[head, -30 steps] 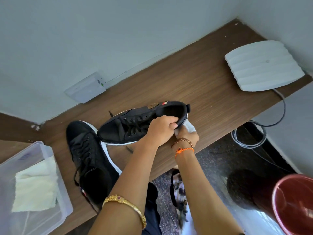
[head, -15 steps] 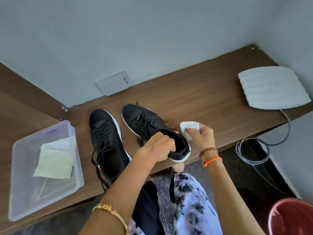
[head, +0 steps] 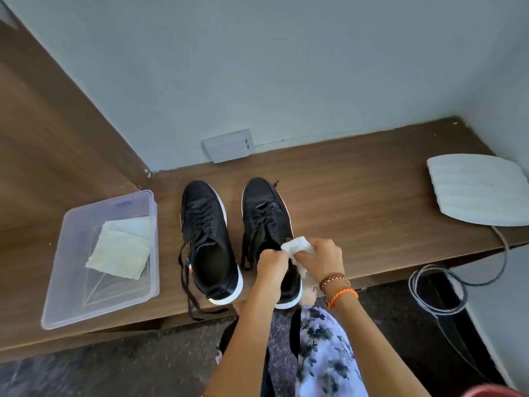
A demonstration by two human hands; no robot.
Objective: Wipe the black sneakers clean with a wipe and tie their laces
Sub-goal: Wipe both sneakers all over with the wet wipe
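The white wipe (head: pixel 296 249) is bunched in the curled fingers (head: pixel 320 245) of the right hand (head: pixel 322 260), pressed over the collar of the right-side black sneaker (head: pixel 266 222). The left hand (head: pixel 270 266) grips that sneaker's heel opening, just left of the wipe. The other sneaker (head: pixel 209 242) stands beside it on the tabletop (head: pixel 357 202), laces loose, with a clear tub (head: pixel 71 282) of cloth further left.

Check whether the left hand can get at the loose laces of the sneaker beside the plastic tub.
Probably yes. The left hand is at the right sneaker, and the left sneaker sits right beside it, its laces trailing uncovered over the desk edge. It would first have to let go.
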